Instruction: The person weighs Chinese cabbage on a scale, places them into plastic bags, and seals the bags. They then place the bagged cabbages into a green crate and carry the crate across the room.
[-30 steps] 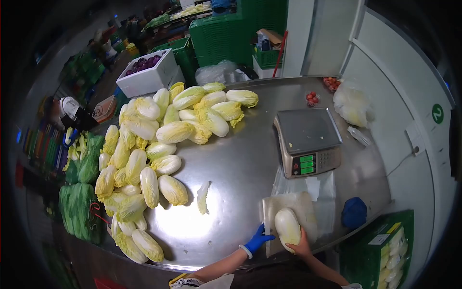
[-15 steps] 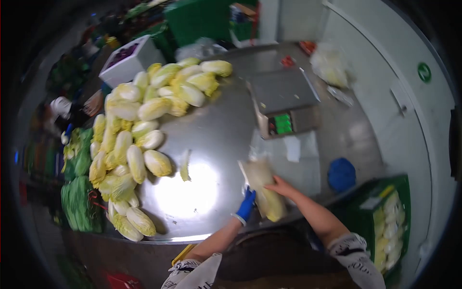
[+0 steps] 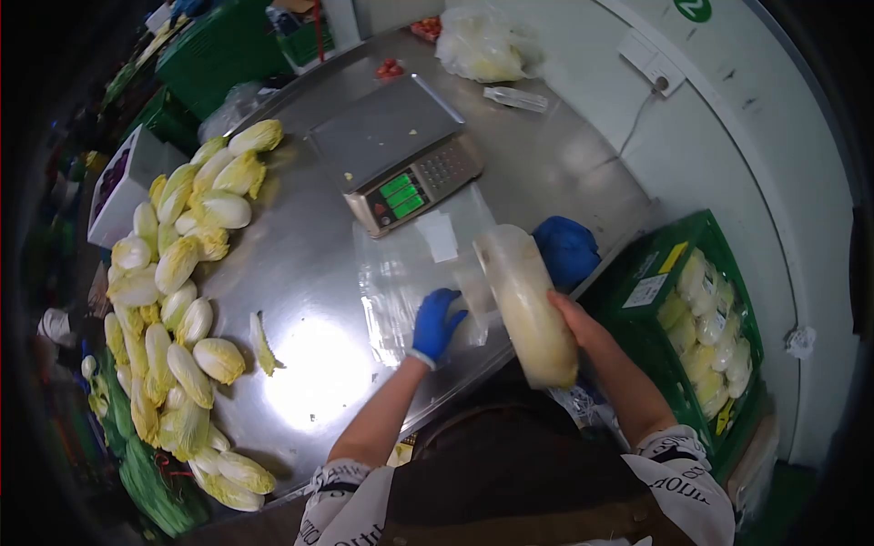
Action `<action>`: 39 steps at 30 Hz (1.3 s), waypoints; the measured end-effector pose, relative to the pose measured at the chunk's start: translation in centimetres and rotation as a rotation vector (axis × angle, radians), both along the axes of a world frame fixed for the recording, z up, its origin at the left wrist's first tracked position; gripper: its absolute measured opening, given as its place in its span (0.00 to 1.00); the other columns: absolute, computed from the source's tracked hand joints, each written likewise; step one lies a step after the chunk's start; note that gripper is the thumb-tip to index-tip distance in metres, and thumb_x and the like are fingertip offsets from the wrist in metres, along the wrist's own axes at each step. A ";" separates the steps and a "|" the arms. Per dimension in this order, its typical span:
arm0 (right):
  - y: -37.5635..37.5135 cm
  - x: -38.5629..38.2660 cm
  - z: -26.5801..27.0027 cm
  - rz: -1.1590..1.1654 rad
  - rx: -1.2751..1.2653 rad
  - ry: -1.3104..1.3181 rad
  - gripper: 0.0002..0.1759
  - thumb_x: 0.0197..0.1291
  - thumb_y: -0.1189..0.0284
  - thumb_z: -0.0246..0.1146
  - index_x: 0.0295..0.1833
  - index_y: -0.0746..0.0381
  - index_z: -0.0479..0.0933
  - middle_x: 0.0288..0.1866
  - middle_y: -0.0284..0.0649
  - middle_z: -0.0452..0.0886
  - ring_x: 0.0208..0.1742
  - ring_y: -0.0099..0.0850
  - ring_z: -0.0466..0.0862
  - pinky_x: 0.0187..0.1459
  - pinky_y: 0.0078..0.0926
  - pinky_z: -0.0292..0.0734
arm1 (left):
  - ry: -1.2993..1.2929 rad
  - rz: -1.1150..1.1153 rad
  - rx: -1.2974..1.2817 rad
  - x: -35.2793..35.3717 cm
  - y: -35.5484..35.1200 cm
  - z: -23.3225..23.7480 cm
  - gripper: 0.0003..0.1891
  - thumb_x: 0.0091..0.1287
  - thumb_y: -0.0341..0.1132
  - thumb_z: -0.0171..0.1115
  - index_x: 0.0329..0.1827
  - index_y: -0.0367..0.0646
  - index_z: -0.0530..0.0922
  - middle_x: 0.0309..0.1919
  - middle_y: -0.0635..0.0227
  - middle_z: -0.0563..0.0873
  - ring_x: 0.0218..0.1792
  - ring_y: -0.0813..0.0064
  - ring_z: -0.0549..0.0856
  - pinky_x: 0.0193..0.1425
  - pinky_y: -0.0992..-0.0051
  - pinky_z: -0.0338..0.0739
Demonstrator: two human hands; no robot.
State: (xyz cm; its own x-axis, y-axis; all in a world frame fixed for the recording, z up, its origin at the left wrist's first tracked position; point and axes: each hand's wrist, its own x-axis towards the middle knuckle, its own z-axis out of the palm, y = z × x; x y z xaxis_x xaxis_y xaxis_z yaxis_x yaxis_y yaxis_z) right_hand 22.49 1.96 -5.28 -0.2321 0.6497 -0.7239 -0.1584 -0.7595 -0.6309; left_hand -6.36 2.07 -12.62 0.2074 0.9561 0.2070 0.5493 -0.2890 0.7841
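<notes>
My right hand (image 3: 583, 325), bare, grips the side of a napa cabbage in a clear plastic bag (image 3: 530, 314), held tilted above the front edge of the steel table (image 3: 287, 227). My left hand (image 3: 437, 326), in a blue glove, has its fingers apart and holds nothing. Under and around it lie flat clear plastic bags (image 3: 381, 289), with a white paper slip (image 3: 440, 237) on top. Unbagged napa cabbages (image 3: 177, 264) are heaped along the table's left side, and one loose leaf (image 3: 262, 344) lies apart from them.
Behind the bags stands a digital scale (image 3: 387, 132) with a lit green display. A crumpled blue bundle (image 3: 566, 250) lies at the table's right edge. Beside the table, a green crate (image 3: 642, 305) holds wrapped cabbages (image 3: 710, 328). A clear bag (image 3: 482, 45) rests against the wall.
My left hand has let go of the bagged cabbage and opened. My right hand has carried the cabbage rightward, off the table surface. The view has turned right, showing more of the crate.
</notes>
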 end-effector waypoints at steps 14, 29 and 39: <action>-4.6 0.7 3.0 0.309 -0.109 0.084 0.40 0.63 0.53 0.57 0.74 0.62 0.53 0.64 0.43 0.69 0.60 0.31 0.73 0.59 0.30 0.70 | 0.210 -0.086 -0.199 0.7 2.4 -0.2 0.05 0.61 0.32 0.62 0.35 0.43 0.84 0.34 0.59 0.84 0.35 0.60 0.84 0.41 0.69 0.78; -3.9 -2.0 1.8 0.242 0.032 0.002 0.35 0.65 0.55 0.57 0.71 0.61 0.59 0.61 0.42 0.72 0.58 0.29 0.74 0.56 0.28 0.71 | -0.275 0.094 0.129 5.8 0.9 3.9 0.06 0.60 0.26 0.59 0.40 0.41 0.79 0.45 0.60 0.81 0.50 0.57 0.78 0.55 0.63 0.69; -3.3 -7.4 3.0 0.020 0.170 0.076 0.35 0.63 0.58 0.60 0.70 0.63 0.58 0.59 0.43 0.72 0.58 0.30 0.73 0.57 0.29 0.70 | -0.929 0.436 -0.431 5.0 -4.4 11.4 0.34 0.64 0.40 0.63 0.70 0.38 0.60 0.61 0.59 0.73 0.62 0.63 0.72 0.68 0.65 0.64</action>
